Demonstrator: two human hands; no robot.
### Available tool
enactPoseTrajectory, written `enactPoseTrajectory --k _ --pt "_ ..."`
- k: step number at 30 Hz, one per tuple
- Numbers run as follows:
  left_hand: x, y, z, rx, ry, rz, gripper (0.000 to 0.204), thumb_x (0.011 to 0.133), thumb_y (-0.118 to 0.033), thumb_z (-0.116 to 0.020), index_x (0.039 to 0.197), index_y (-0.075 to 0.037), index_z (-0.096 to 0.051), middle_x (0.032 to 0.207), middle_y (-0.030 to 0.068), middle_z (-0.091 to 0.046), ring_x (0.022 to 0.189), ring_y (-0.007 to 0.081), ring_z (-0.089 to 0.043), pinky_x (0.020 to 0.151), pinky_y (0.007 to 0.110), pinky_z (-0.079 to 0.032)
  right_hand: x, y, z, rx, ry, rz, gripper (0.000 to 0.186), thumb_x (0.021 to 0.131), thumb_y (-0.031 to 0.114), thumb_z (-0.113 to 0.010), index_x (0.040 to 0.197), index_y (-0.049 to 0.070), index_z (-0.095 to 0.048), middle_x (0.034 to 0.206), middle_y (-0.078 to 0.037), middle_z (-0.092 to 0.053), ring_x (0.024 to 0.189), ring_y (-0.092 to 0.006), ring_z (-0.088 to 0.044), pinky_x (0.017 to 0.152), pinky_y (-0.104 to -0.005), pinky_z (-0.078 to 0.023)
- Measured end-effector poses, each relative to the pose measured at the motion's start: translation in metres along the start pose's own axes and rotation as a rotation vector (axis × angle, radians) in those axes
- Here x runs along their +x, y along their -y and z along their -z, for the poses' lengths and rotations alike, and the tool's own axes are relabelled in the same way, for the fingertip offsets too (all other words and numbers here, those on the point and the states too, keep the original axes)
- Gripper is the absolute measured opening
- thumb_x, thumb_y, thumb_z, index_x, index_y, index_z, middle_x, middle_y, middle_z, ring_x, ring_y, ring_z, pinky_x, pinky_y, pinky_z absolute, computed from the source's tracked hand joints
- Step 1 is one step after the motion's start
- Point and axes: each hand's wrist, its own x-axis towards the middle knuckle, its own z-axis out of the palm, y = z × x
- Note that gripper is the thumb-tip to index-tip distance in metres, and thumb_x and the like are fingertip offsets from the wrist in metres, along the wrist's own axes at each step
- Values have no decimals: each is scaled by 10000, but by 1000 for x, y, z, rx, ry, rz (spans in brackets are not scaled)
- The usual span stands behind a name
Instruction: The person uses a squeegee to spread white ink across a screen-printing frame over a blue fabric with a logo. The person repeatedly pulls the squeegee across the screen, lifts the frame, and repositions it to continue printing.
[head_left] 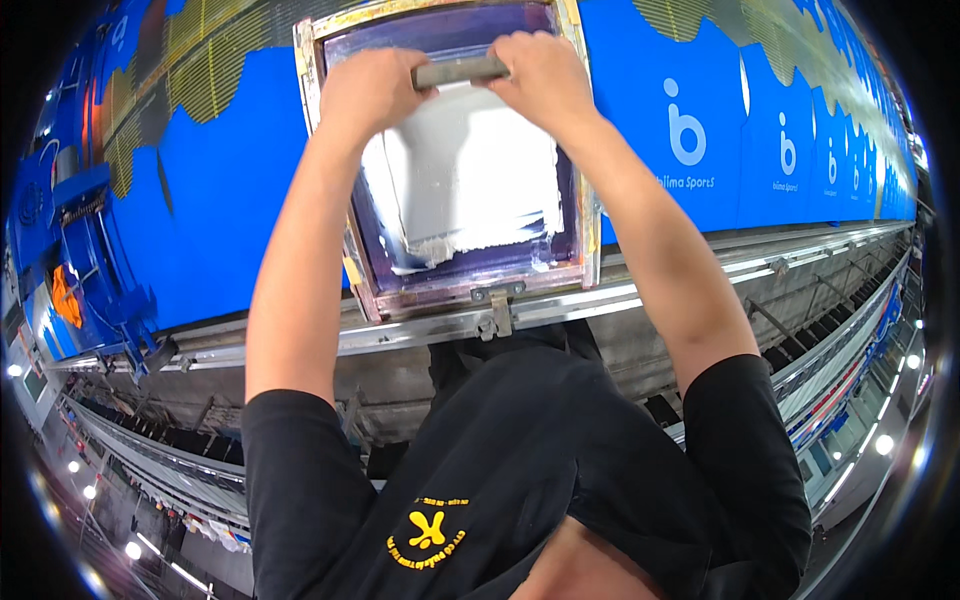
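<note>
Squeegee-like gray bar [460, 70] sits inside the print frame [308, 75], toward its far end, crosswise, approx. level & centered b/w the side rims. L hand [375, 88] is closed round the bar's L end, R hand [540, 80] closed round its R end; mid-section bare b/w them, far-side fingertips hidden, so can't tell exact finger wrap. White ink [500, 190] covers most of the mesh [375, 240] on the near side of the bar, w/ ragged edges short of the frame's near rim. Blue fabric [630, 170] lies L & R of the frame; a metal rail [390, 338] runs along its near side, w/ a bracket [497, 310] at the near rim. Handling-wise: bar looks stiff & prob. light enough for 2 hands, tho thick ink likely adds drag. Ends are the best hold, for even pressure; ink on the grip would make it slippery. Mesh is prob. the fragile bit, so no gouging w/ a corner; keep knuckles off the frame's sides.
</note>
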Motion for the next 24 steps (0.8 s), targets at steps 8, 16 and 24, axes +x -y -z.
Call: enactPoseTrajectory --k 8,16,24 --pt "-179 -63 -87 -145 -132 -37 472 752 -91 -821 1200 -239 -809 1154 24 -810 977 267 -780 839 403 -624 -182 75 20 172 45 19 396 723 183 -864 1075 89 -708 1008 -80 -695 955 -313 -644 894 -463 -469" --pt "-153 -56 -45 -138 259 -37 288 874 -343 -816 1148 -253 -817 988 95 -807 947 324 -773 816 481 -608 -182 18 27 440 -240 -304 393 912 396 -835 1093 56 -757 1023 -132 -751 999 -357 -710 893 -488 -529" --pt "-26 -11 30 4 32 -102 304 904 -397 -789 1178 -265 -799 998 101 -797 979 345 -761 843 503 -596 -155 -38 -23 555 -331 -882 321 994 347 -705 1199 106 -760 1104 -169 -784 1015 -317 -745 905 -425 -553"
